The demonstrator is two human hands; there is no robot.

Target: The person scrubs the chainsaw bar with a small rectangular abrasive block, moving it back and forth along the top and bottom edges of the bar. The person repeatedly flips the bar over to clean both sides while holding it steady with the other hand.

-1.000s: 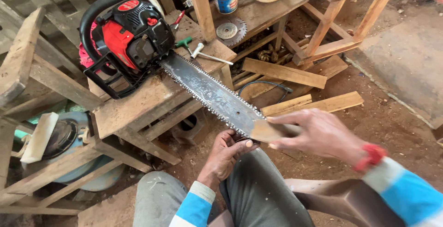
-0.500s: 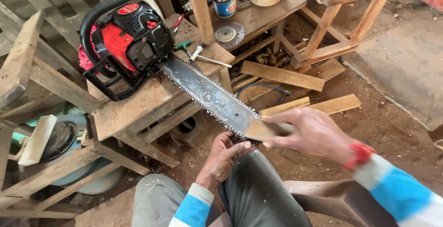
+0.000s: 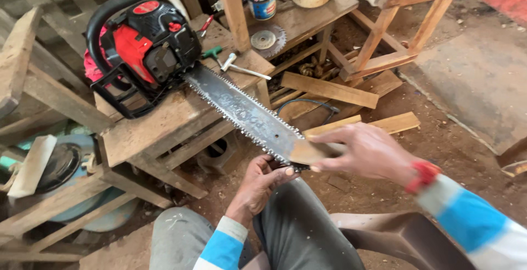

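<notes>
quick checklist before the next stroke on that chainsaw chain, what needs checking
1. Chainsaw seated on the bench: ok, the body rests on the planks.
2. Bar supported: ok, the right hand grips its tip, which overhangs the bench.
3. Left hand placement: not ok, fingers sit right at the chain teeth under the bar.
4. Engine off: cannot tell, no switch is readable.
5. Loose tools near the bar: ok, they lie beside it, apart.
6. Tool in the hands: cannot tell, hidden by the fingers.
</notes>
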